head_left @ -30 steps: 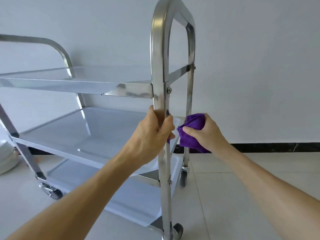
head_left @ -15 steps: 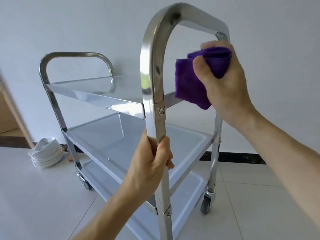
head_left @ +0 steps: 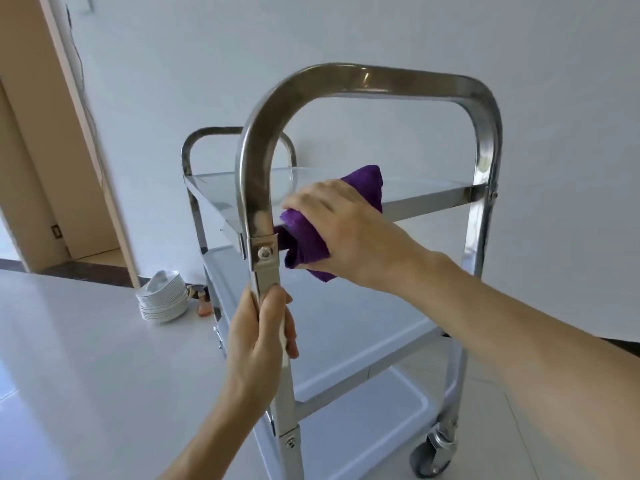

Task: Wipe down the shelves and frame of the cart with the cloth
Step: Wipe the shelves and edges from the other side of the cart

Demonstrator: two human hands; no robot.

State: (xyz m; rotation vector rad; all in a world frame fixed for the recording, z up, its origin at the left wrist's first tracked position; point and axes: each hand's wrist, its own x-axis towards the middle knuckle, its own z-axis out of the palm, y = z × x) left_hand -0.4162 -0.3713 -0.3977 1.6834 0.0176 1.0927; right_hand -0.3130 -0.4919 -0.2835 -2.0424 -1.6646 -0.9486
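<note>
Room: pale tiled floor (head_left: pixel 86 358), plain white wall (head_left: pixel 381 36) with a dark skirting strip; a tan door frame (head_left: pixel 52 133) stands left of the cart.

Cart (head_left: pixel 346 341): steel, three shelves, standing upright on the floor, its long axis running away from the viewer toward the wall. The near hoop handle (head_left: pixel 363 76) rises above the top shelf (head_left: pixel 415 197); a second hoop closes the far end. One wheel (head_left: pixel 438 448) shows at the near right corner; the near left foot is cut off by the lower edge, and the far wheels are hidden behind the shelves.

Stack of white plates (head_left: pixel 162 299): on the floor left of the cart, by the skirting. A small brownish item beside it is too blurred to identify.

Right hand (head_left: pixel 349 226): fingers curled over the cloth (head_left: pixel 308 244), pressing it on the near edge of the top shelf, just right of the cart's near left post.

Left hand (head_left: pixel 259 341): wrapped round the near left post, below the bolted bracket (head_left: pixel 265 252).

Cloth: purple, bunched, partly covered by the hand.
</note>
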